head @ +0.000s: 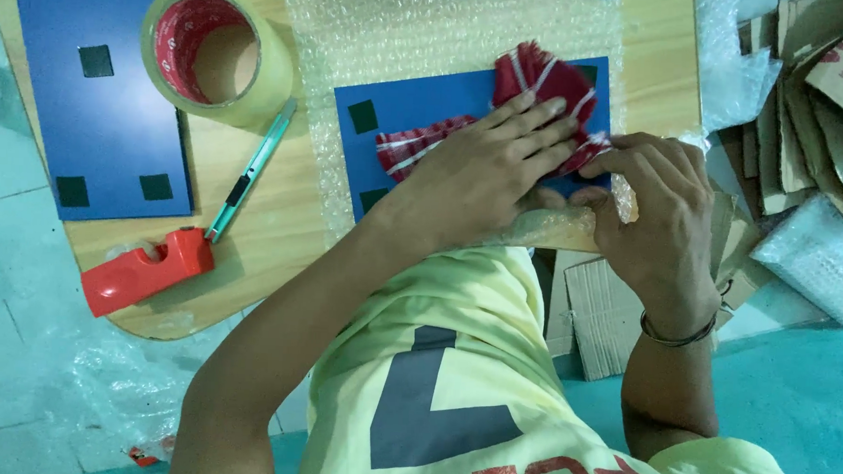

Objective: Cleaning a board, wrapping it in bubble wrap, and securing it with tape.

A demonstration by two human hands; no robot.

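Low wooden table [253,250] on a pale floor, laid with a sheet of bubble wrap [429,32]. On the wrap, a blue board [426,111] with dark square pads; a second blue board [109,86] far left, well apart. Between them a big roll of clear tape [218,52], a teal utility knife [251,170] just beside it, a red tape dispenser [145,269] near the table's front edge. Cardboard scraps [800,101] piled off to the right.

Red cloth with white stripes [539,82] lying on the nearer blue board. Left hand [494,165] open, flat, fingers spread, pressing the cloth down. Right hand [656,203] curled at the board's right edge, pinching the wrap and cloth corner there; exactly what sits between the fingertips, hard to tell.

Likely best done so: keep the flat palm firm so the cloth stays put, draw the wrap snug over the edge without bunching, keep corners square.
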